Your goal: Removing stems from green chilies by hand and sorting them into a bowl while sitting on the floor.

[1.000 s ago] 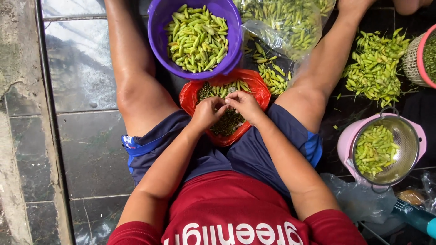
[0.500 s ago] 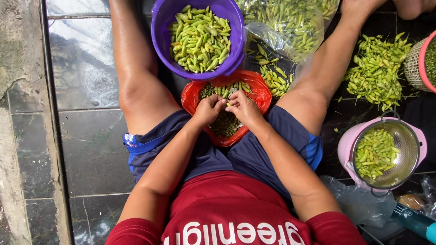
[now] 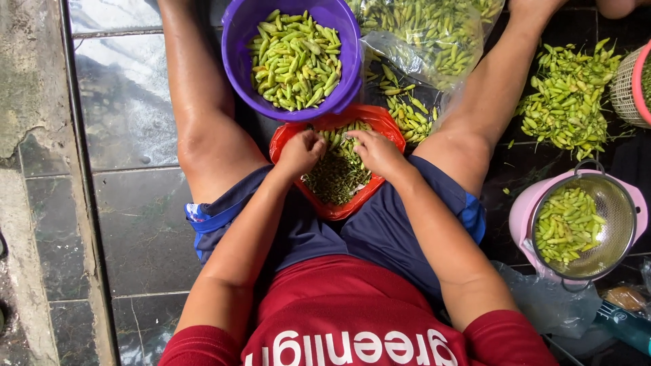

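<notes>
Over the red bowl (image 3: pixel 390 129), the left hand (image 3: pixel 300 152) and right hand (image 3: pixel 375 150) pinched green chilies (image 3: pixel 337 139); gripping near the stems would have suited.

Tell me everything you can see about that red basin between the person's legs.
The red basin is a shallow round tub, plastic by its look, with a thin glossy rim. It sits low between the person's thighs, against the dark blue shorts. Inside lie green chili peppers at the far side and a heap of small dark stems nearer the body. The purple bucket overlaps its far edge. The left hand and right hand both reach in over the contents.
</notes>
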